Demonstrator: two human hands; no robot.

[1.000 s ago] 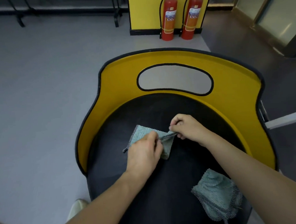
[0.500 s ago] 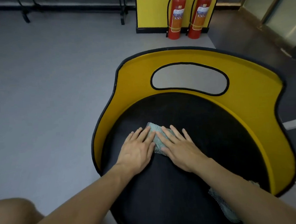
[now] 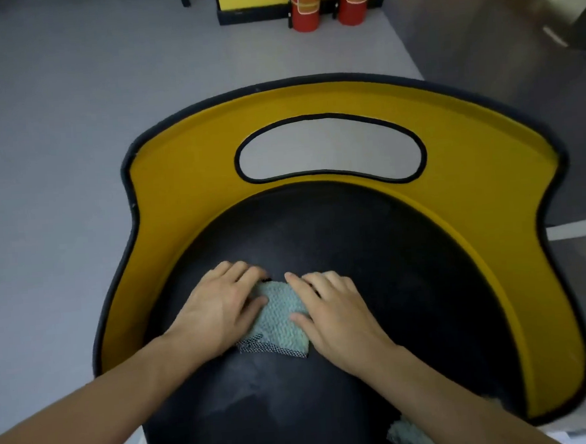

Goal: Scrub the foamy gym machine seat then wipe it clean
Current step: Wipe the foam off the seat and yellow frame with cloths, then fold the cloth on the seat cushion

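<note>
Hands now sit further apart than before, left hand [image 3: 221, 307] and right hand [image 3: 340, 313] pressing flat, fingers extended, on green cloth [image 3: 281, 320] between them, atop black seat [image 3: 408, 283].

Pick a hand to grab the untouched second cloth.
Right, probably: the second cloth lies at the seat's near right edge; the left hand would have to cross the right hand.

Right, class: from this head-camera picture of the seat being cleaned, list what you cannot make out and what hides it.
Head view throughout.
Cloth: side edges under the left hand and right hand.
Second cloth: cut off by the bottom edge.
Fire extinguishers: tops cut off by the top edge.
Seat smears: too blurred to call foam.
</note>
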